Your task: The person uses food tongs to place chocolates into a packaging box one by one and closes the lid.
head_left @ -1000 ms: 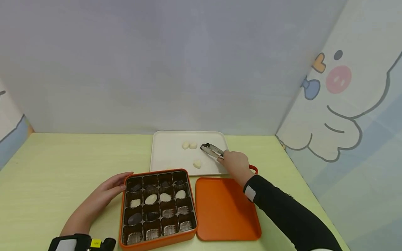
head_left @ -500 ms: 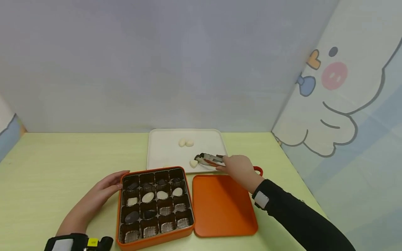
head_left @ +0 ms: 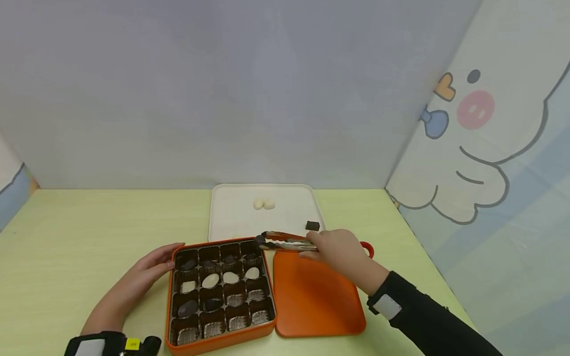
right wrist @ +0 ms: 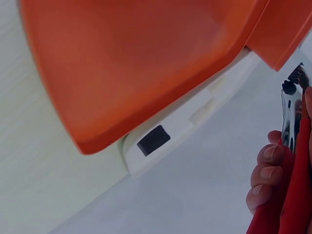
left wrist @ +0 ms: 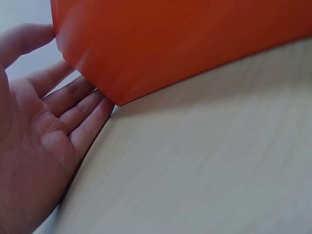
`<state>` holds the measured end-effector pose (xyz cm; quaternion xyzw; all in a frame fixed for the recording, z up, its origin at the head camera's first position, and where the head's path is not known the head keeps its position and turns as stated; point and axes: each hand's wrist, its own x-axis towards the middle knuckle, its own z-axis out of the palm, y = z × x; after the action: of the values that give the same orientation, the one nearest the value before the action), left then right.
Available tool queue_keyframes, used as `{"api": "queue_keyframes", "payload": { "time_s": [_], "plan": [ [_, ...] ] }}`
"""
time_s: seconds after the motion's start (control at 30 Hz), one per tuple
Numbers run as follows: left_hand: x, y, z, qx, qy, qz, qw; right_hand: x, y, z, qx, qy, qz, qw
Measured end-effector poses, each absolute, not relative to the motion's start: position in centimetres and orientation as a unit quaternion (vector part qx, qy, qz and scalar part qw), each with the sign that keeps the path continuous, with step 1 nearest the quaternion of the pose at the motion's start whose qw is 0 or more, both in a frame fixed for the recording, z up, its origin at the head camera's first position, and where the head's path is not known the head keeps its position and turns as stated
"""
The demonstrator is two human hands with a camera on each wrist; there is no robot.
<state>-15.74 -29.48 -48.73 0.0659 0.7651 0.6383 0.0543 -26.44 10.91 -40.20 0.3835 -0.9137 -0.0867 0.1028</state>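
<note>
My left hand [head_left: 141, 274] rests with fairly straight fingers against the left side of an orange box [left wrist: 170, 39]. The box has a dark divided insert [head_left: 215, 254]; white pieces [head_left: 210, 281] and dark pieces [head_left: 188, 309] sit in several compartments. My right hand [head_left: 340, 254] grips red-handled metal tongs [head_left: 287, 241], their dark tips over the box's far right corner. Whether the tips hold anything I cannot tell. Behind lies a white tray [head_left: 236, 212] with two touching white pieces [head_left: 264, 203] and a dark rectangular piece [right wrist: 153, 140] near its right end.
An orange lid [head_left: 318, 301] lies right of the box, under my right forearm. The pale table [head_left: 111, 217] meets a grey wall [head_left: 187, 99] at the back. A cartoon-printed panel [head_left: 503, 163] stands to the right.
The tongs moved down and left from the tray to the box's far right corner. The single white piece near the tray's front is no longer seen there. My left hand stayed on the box.
</note>
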Motion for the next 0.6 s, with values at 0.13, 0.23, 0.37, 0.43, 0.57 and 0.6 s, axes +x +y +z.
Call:
{"api": "queue_keyframes", "payload": {
  "time_s": [0.13, 0.23, 0.37, 0.43, 0.57, 0.6],
  "plan": [
    [-15.8, -29.4, -48.8, 0.070, 0.766, 0.637, 0.051, -25.3, 10.6, -40.0, 0.428, -0.892, -0.081, 0.124],
    [-15.8, -29.5, -48.8, 0.074, 0.767, 0.635, 0.048, -24.5, 10.3, -39.9, 0.456, -0.879, -0.057, 0.129],
    [-15.8, -29.5, -48.8, 0.078, 0.770, 0.632, 0.046, -23.6, 9.8, -40.0, 0.483, -0.869, -0.030, 0.105],
    [-15.8, -29.5, -48.8, 0.081, 0.772, 0.629, 0.044, -23.1, 9.7, -40.0, 0.492, -0.865, -0.019, 0.096],
    [-15.7, -29.5, -48.7, 0.086, 0.774, 0.626, 0.041, -22.4, 9.6, -40.0, 0.511, -0.856, -0.007, 0.085],
    [-15.7, -29.5, -48.6, 0.086, 0.775, 0.625, 0.041, -22.3, 9.6, -40.1, 0.515, -0.853, -0.005, 0.084]
  ]
}}
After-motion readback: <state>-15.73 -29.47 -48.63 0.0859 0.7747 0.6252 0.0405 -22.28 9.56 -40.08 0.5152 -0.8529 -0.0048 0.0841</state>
